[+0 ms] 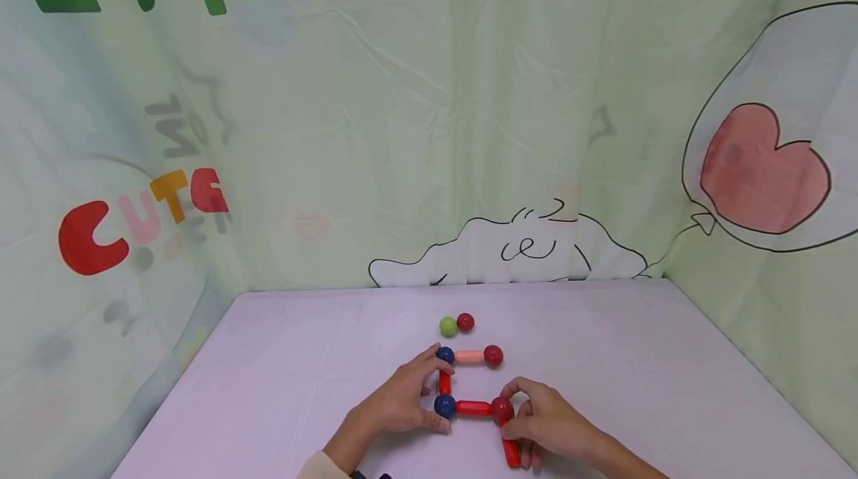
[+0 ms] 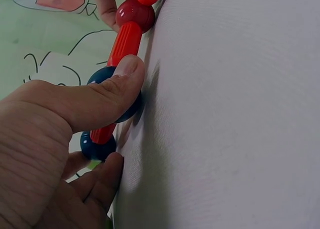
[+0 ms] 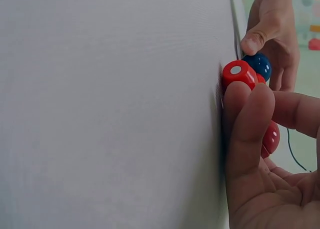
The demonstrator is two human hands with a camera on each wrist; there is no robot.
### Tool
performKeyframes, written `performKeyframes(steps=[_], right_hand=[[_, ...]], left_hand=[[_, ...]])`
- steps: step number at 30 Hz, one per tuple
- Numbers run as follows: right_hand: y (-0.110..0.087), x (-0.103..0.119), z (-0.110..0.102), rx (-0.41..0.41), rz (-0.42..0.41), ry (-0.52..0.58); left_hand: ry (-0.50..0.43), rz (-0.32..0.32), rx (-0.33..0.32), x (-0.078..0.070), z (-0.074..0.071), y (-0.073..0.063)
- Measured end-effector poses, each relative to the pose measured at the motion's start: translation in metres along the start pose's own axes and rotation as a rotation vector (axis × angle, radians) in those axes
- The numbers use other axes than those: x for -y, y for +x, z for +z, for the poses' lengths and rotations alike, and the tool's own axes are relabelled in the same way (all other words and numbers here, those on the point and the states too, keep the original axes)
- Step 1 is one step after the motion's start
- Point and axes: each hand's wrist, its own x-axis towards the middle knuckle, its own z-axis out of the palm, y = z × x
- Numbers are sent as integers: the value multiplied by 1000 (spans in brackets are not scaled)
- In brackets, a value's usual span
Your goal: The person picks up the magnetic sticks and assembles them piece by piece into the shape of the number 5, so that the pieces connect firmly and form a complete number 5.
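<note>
A figure of magnetic balls and rods lies on the table. Its left side has a far blue ball [image 1: 445,354], a short red rod [image 1: 445,382] and a near blue ball [image 1: 445,406]. My left hand [image 1: 402,398] spans this side, thumb at the near blue ball and fingers at the far one. A pink rod [image 1: 469,356] links the far blue ball to a red ball [image 1: 493,356]. Along the near side, another red rod [image 1: 473,408] reaches a second red ball [image 1: 502,410]. My right hand [image 1: 553,419] pinches the loose-ended red rod [image 3: 238,73] at that ball; its fingers partly hide it.
Beyond the figure, a green ball [image 1: 448,326] and a loose red ball [image 1: 465,322] sit side by side on the pale table [image 1: 302,337]. A printed curtain [image 1: 402,129] hangs behind the table's far edge and at both sides.
</note>
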Motion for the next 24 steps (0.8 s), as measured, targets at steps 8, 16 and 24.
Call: performKeyframes(steps=[8, 16, 24], right_hand=[[5, 2, 1, -34, -13, -16], [7, 1, 1, -44, 1, -9], [9, -3, -7, -80, -14, -40]], left_hand=[[50, 3, 8, -1, -1, 2], [57, -17, 16, -4, -3, 2], [70, -22, 13, -15, -9, -4]])
